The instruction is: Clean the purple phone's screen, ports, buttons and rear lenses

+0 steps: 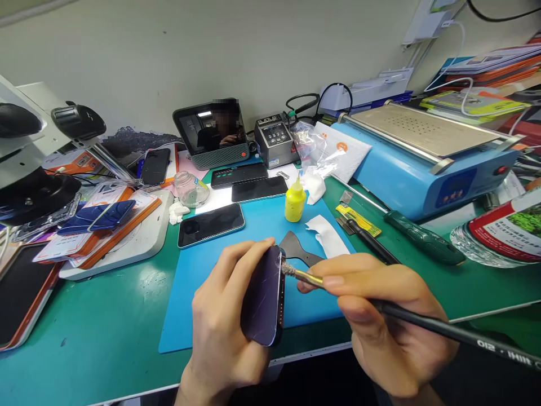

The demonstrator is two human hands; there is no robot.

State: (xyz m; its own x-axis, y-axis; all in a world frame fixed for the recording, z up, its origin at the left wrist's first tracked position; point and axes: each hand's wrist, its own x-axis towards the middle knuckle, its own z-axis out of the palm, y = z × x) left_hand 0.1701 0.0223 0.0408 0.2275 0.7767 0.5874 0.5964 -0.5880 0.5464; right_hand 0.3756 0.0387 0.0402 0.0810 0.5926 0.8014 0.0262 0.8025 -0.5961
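My left hand [220, 321] is wrapped around a dark purple phone [264, 299] with a scratched back, held on edge above the blue mat [198, 282]. A thin black brush [422, 321] with a brass ferrule is pinched in my right hand [380, 316]. Its bristle tip touches the phone's upper right edge. Just beyond the phone, a black scraper [296, 248] and a white wipe [327, 237] lie on the mat. A small yellow bottle [295, 201] stands farther back.
Another dark phone [210, 224] lies at the mat's left corner, with more phones behind. A blue heating machine [422, 152] stands at the right, a microscope [38, 146] and card stacks at the left, a soldering station [274, 138] and a small screen [213, 134] at the back.
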